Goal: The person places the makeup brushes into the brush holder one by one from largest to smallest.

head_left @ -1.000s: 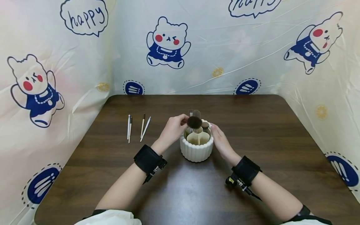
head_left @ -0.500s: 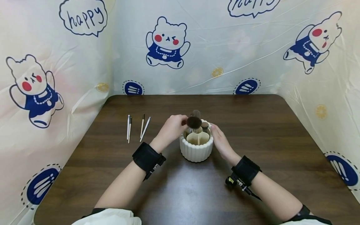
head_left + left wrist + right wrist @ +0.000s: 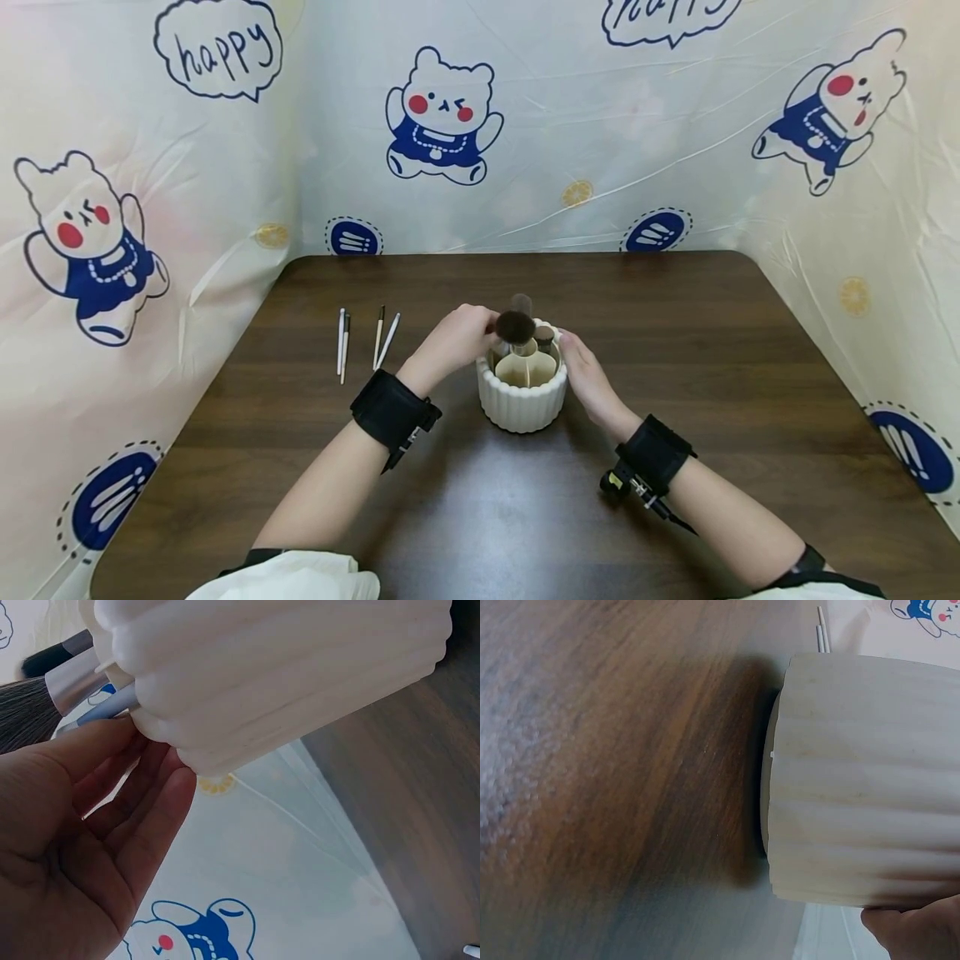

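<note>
The white ribbed brush holder (image 3: 522,400) stands upright, its top divided into cream compartments. My left hand (image 3: 459,337) is at its left rim, and in the left wrist view thumb and fingers pinch a makeup brush by its blue-grey shaft (image 3: 109,706), right at the rim; the rest of it is hidden. A large dark fluffy brush (image 3: 515,327) rises from the holder, with a second brush (image 3: 522,303) behind it and a shorter one (image 3: 543,335) at the right. My right hand (image 3: 591,377) rests with extended fingers against the holder's right side.
Several slim brushes lie on the brown wooden table (image 3: 720,350) to the left: a pair (image 3: 342,346) farther out and another pair (image 3: 386,337) nearer my left hand. Behind the table's far edge hangs a printed curtain (image 3: 540,125).
A translucent tip showing above the holder a second ago has dropped out of sight. My left hand has shifted slightly, its wrist a little higher. My right hand keeps its place.
</note>
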Action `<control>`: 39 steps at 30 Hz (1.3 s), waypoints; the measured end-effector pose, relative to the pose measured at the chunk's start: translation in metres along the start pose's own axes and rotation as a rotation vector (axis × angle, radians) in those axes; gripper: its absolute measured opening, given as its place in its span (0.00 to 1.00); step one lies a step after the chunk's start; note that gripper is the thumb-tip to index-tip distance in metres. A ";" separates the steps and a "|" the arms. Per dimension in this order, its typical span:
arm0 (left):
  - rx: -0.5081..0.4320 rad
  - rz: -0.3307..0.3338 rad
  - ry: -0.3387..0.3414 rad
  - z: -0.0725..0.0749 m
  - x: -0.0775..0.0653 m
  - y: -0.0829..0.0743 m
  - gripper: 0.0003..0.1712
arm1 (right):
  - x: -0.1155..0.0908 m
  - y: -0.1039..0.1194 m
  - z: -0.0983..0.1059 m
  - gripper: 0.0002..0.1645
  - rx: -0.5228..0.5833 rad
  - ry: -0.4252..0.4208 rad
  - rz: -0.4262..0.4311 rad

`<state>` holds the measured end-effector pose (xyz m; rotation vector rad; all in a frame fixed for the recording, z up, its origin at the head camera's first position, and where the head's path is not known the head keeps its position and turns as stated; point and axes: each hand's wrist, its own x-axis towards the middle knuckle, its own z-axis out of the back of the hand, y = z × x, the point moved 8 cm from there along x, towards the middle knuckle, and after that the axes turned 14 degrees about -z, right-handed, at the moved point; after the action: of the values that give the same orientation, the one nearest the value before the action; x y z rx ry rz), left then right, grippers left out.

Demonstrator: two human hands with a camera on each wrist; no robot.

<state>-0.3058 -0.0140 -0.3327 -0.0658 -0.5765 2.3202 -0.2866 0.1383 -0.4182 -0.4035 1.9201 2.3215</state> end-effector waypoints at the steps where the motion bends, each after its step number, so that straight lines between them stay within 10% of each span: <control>1: 0.002 -0.002 0.004 0.000 0.000 0.000 0.10 | 0.000 0.000 0.000 0.32 -0.003 0.000 0.000; 8: -0.030 0.013 -0.034 -0.001 -0.002 0.004 0.10 | 0.000 0.000 -0.001 0.32 0.008 0.006 0.006; 21: -0.352 0.274 -0.478 -0.011 -0.050 0.019 0.24 | 0.001 -0.008 0.004 0.34 -0.012 0.078 -0.126; 39: -0.533 0.315 -0.461 -0.046 -0.079 -0.001 0.26 | 0.002 0.008 0.006 0.29 -0.001 0.090 -0.104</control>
<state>-0.2376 -0.0484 -0.3831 0.1438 -1.5015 2.4222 -0.2910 0.1421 -0.4105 -0.6029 1.8888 2.2754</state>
